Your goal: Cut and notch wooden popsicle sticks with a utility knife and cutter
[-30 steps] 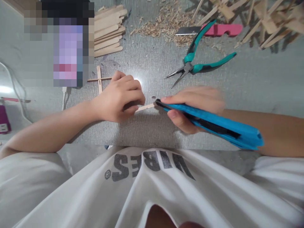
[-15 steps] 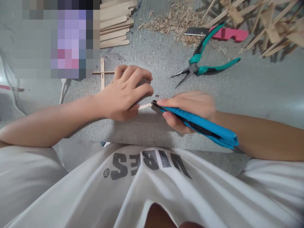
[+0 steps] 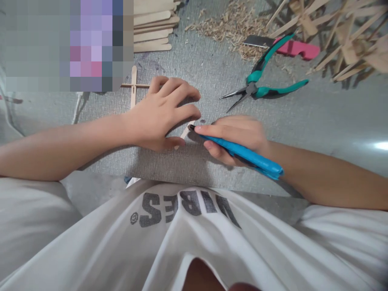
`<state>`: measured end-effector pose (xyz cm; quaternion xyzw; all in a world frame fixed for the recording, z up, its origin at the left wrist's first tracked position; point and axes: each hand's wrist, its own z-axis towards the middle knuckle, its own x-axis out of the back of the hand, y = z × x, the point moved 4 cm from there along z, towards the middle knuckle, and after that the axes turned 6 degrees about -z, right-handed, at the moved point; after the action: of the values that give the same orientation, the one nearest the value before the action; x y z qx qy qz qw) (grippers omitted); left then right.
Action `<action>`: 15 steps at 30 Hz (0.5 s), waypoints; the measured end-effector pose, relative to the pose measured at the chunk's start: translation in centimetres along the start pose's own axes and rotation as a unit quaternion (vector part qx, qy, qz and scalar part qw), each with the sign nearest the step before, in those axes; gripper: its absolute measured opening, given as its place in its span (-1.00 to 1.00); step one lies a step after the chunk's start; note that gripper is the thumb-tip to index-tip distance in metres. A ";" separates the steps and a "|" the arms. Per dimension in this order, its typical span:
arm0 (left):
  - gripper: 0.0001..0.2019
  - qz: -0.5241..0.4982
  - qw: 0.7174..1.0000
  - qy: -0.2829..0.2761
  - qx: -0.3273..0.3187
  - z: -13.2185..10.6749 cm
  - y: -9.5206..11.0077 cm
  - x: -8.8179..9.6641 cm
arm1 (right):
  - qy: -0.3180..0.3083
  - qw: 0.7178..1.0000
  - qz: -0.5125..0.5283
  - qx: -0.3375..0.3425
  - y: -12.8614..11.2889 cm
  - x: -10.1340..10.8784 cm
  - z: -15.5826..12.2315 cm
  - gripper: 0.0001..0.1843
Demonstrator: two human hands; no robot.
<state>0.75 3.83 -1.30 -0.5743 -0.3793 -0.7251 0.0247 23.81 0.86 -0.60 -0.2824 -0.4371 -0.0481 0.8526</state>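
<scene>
A short pale wooden craft stick piece [image 3: 185, 132] lies slanted on the grey table. My left hand [image 3: 163, 111] bends over it, thumb on its near end and index fingertip at its far end. My right hand [image 3: 235, 135] is closed around a blue utility knife [image 3: 242, 151]. The knife's dark tip meets the middle of the stick piece; the blade itself is too small to make out. Behind my left wrist lies a cross of thin sticks [image 3: 133, 86], partly covered by the hand.
Green-handled needle-nose pliers [image 3: 251, 88] lie spread beyond my right hand. Past them are a pink-handled cutter [image 3: 298, 47] and wood shavings [image 3: 230, 26]. Joined stick pieces [image 3: 345, 36] crowd the far right. Flat craft sticks [image 3: 154, 34] are stacked at the back, near a white cable [image 3: 77, 108].
The stick piece has turned to a steeper slant and shows more between my left thumb and index finger. My right hand and the knife have shifted slightly left.
</scene>
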 end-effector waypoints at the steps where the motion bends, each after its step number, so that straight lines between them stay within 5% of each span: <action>1: -0.33 -0.001 1.000 0.000 0.000 0.0 0.0 0.0 | 0.001 1.000 0.005 -0.002 0.1 0.1 -0.1 -0.56; 15: -0.43 -0.065 0.997 0.011 0.034 0.1 0.0 -0.1 | -0.005 0.999 0.040 -0.017 0.3 0.6 0.0 -0.55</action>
<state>0.86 3.81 -1.38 -0.5393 -0.4400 -0.7180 0.0016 24.32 1.19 -0.23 -0.3144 -0.4286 -0.0198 0.8468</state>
